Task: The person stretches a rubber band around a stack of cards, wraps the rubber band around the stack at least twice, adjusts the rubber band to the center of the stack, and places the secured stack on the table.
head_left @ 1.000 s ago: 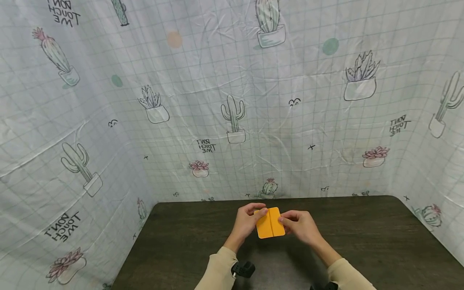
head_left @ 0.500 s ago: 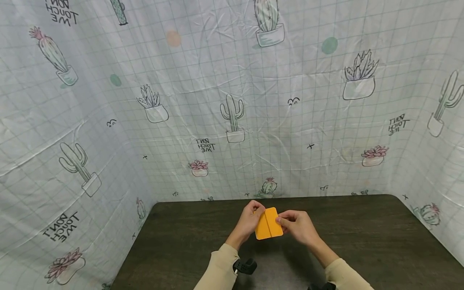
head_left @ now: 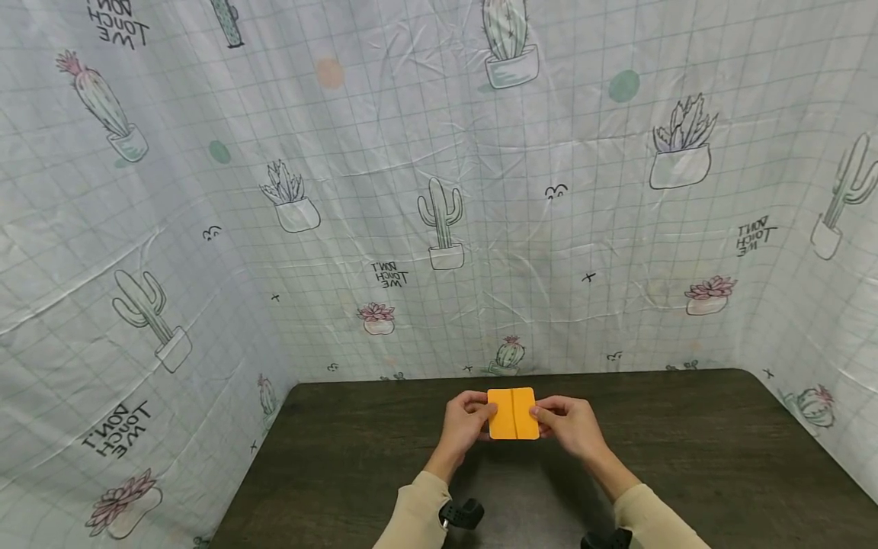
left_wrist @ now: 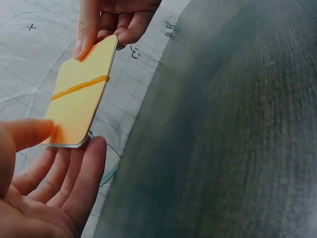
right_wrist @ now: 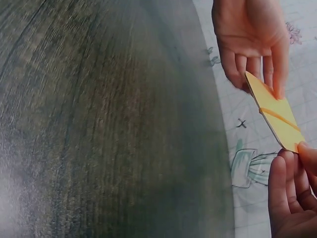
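A small yellow-orange notebook (head_left: 503, 414) with rounded corners is held up above the table between both hands. An orange elastic band (left_wrist: 80, 87) runs across its cover, and pale page edges show along its side. My left hand (head_left: 461, 425) pinches the left edge, thumb on the cover and fingers behind. On the opposite edge, my right hand (head_left: 571, 428) pinches in the same way. In the right wrist view the notebook (right_wrist: 278, 118) appears tilted between the two hands. Its back face is hidden.
A dark wooden table (head_left: 357, 457) lies beneath the hands. Behind it and at both sides hangs a white grid-patterned curtain (head_left: 384, 152) printed with cacti. Black wrist straps sit over both pale sleeves (head_left: 414, 511).
The notebook was tilted and now sits level, slightly higher. My left hand went up to its upper left corner, then came back down to the left edge. My right hand kept its grip.
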Available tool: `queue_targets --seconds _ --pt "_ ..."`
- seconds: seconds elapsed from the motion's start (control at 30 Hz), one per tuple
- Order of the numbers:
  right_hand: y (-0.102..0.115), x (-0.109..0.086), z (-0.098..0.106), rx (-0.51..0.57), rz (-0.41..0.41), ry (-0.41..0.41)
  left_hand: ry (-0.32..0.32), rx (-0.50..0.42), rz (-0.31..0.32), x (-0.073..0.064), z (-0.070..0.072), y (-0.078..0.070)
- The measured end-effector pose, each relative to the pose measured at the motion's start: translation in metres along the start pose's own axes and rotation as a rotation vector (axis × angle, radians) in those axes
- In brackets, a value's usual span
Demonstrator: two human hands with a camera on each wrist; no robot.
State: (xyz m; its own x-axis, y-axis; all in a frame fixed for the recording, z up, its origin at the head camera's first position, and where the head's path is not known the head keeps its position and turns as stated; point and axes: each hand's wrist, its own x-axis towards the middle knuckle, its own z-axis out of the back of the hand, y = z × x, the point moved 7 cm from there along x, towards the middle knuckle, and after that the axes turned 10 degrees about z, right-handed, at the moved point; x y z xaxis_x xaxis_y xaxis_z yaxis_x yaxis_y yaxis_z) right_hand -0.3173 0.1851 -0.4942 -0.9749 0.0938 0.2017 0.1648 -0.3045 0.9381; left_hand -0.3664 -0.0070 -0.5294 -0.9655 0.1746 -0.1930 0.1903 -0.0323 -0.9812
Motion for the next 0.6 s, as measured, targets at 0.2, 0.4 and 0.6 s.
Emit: queue_targets --seconds 0.2,0.4,0.6 --pt "-0.015 0.000 -0.003 -0.024 -0.038 -0.012 -0.020 0.002 0.023 0.000 0.002 0.014" --pt "-0.031 0.002 -0.003 -0.072 -0.090 -0.027 -0.015 0.065 0.045 0.003 0.003 0.023" --pt "-0.046 0.002 -0.006 -0.141 -0.119 -0.007 -0.031 0.138 0.078 0.005 0.004 0.028"
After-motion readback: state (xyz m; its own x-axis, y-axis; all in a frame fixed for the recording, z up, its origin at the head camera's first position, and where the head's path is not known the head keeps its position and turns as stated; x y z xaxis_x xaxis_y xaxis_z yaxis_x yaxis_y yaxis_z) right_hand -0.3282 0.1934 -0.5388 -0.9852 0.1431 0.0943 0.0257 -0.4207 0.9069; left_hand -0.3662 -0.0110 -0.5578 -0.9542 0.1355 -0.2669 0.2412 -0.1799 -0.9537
